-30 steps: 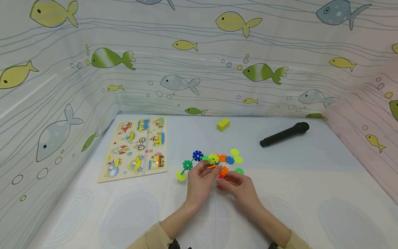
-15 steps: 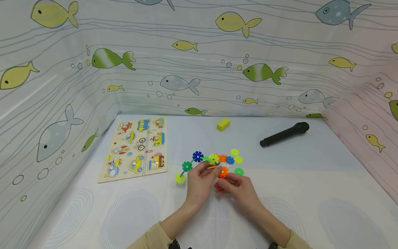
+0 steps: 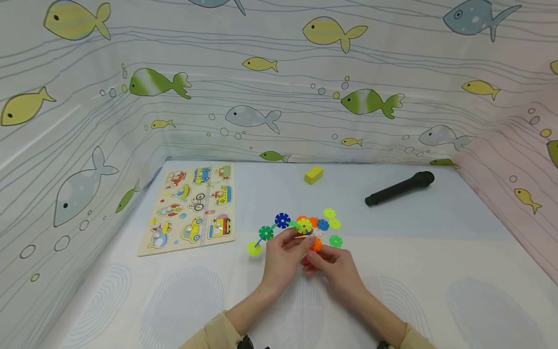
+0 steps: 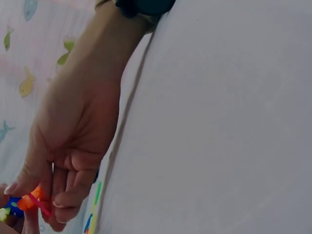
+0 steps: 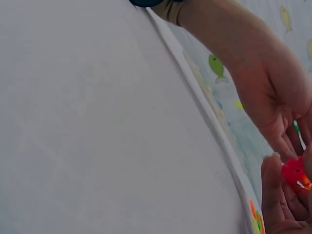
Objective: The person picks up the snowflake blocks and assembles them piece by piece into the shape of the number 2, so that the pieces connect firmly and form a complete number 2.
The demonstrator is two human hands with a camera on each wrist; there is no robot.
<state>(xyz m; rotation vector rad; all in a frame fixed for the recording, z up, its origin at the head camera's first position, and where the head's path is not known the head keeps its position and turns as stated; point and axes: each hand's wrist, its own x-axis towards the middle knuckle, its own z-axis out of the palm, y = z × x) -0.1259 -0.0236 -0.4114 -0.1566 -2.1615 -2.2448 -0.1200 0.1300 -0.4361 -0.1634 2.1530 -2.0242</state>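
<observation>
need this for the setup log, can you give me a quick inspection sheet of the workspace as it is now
surface: pale table cover with faint ring prints, walled in by the curtain.
job's things: chain of snowflake discs, joined edge to edge, partly lifted; a red disc; loose discs lying just beyond the hands.
clutter: vehicle puzzle board at far left, yellow block at the back, black microphone at far right.
hands: left hand pinches the chain near its yellow-green disc; right hand pinches the red disc against the chain.
cables: nothing seen.
surroundings: fish-print curtain on three sides.
</observation>
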